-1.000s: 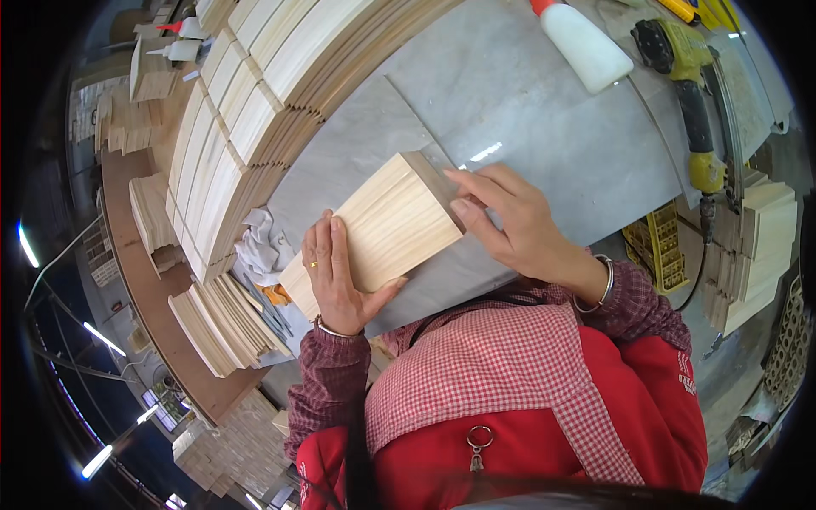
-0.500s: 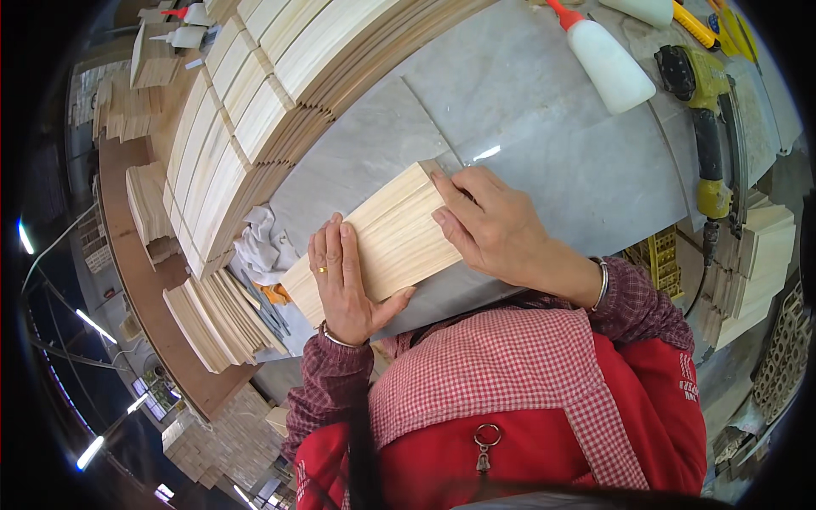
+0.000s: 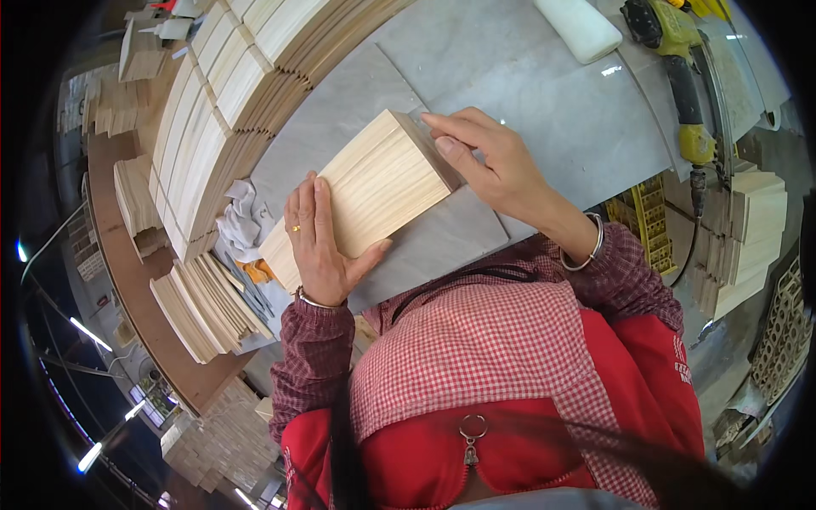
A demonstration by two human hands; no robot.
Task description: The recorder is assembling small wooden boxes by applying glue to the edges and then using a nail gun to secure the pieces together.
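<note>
A pale, box-shaped wooden piece (image 3: pixel 382 178) lies slantwise on the grey work surface (image 3: pixel 450 242), its right end face showing. I cannot tell whether it is hollow. My left hand (image 3: pixel 321 234) rests flat across the top of its left part, fingers stretched toward the far edge and thumb spread along the near edge. Just beyond the right end hovers my right hand (image 3: pixel 501 170), index finger and thumb apart, the other fingers curled and partly hidden. Nothing shows between its fingertips.
Tall stacks of wooden boards (image 3: pixel 246 85) stand at the far left, near a white cloth (image 3: pixel 240 219) and several thin boards (image 3: pixel 200 310). Back right are a white bottle (image 3: pixel 582 30) and a yellow-black power tool (image 3: pixel 680 81) with a hose. A yellow crate (image 3: pixel 642 221) stands below the surface's right edge.
My right hand has come off the top of the wooden piece and moved past its right end, fingers loosened. The left hand stays on the wood. The whole view has shifted slightly.
</note>
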